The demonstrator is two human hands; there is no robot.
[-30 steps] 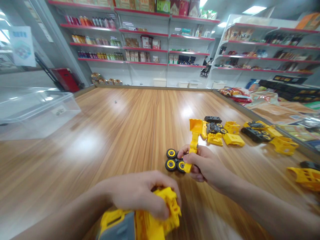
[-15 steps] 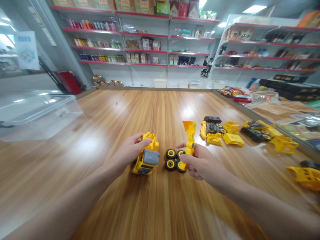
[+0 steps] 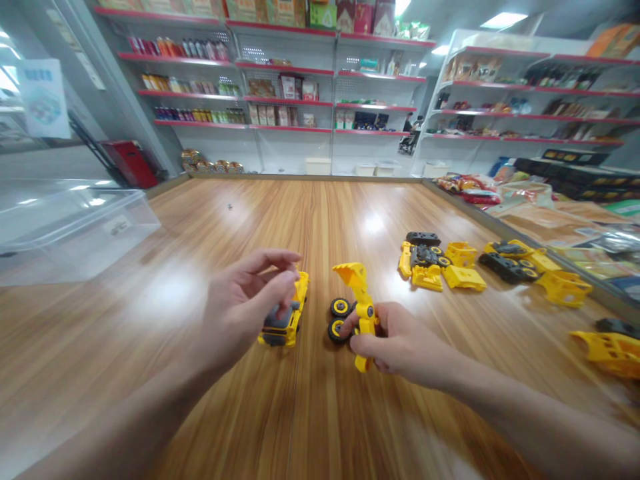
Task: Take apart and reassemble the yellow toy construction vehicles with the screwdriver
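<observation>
My right hand [image 3: 397, 337] pinches a yellow toy excavator arm [image 3: 367, 313], its bucket pointing up and to the left. Just behind that hand, black toy wheels [image 3: 340, 307] with yellow hubs lie on the table, partly hidden by the fingers. My left hand [image 3: 250, 293] is open and curved over a yellow and grey toy truck body [image 3: 285, 330] on the table. Its thumb and fingers are apart and hold nothing; whether they touch the truck I cannot tell. The hand covers part of the truck's top.
Yellow and black toy vehicle parts [image 3: 427, 257] are grouped on the right of the wooden table [image 3: 300, 413], with more parts [image 3: 565, 288] farther right. A clear plastic bin [image 3: 115, 230] stands at the left. Packaged goods [image 3: 530, 200] lie along the right edge; stocked shelves [image 3: 285, 103] stand behind.
My left hand has let go of the truck body and lifted over it. My right hand has brought the excavator arm down and slightly left, tilting the bucket leftward.
</observation>
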